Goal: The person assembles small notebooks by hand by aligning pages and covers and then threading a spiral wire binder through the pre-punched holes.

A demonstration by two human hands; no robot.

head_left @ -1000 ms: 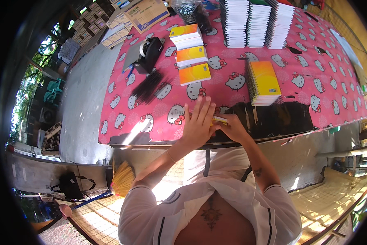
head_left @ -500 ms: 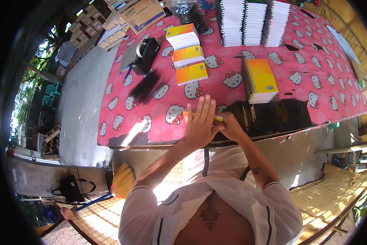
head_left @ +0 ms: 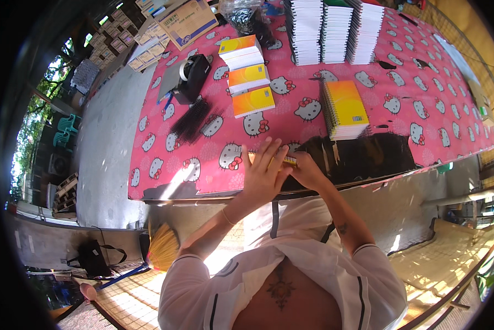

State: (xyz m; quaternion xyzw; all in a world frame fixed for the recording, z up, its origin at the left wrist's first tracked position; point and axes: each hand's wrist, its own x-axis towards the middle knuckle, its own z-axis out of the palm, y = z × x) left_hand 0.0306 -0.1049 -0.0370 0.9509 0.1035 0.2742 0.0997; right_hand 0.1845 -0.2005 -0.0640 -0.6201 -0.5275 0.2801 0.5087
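Close to the table's near edge, my left hand [head_left: 264, 175] lies over a small yellow-orange notebook [head_left: 290, 160], fingers stretched out and slightly apart. My right hand [head_left: 307, 171] grips the notebook's right side, its fingers curled. Most of the notebook is hidden beneath both hands, so its binding cannot be made out. Beyond them sit several unbound yellow-orange pads [head_left: 253, 102] in a row of piles. To the right stands a stack of spiral-bound yellow notebooks [head_left: 347, 104]. Loose black spiral coils [head_left: 191, 124] lie in a bunch left of the pads.
A black tape dispenser [head_left: 193, 80] rests at the table's left, with blue pens [head_left: 166, 102] beside it. Tall stacks of bound notebooks [head_left: 335, 36] rise at the back. A cardboard box [head_left: 187, 25] and a plastic bag of black coils [head_left: 244, 16] stand far left. Torn pink cloth exposes a black patch [head_left: 362, 157].
My left hand's fingers, held close together before, are now more spread and tilted over the notebook. My right hand keeps its grip. The whole view has shifted slightly.
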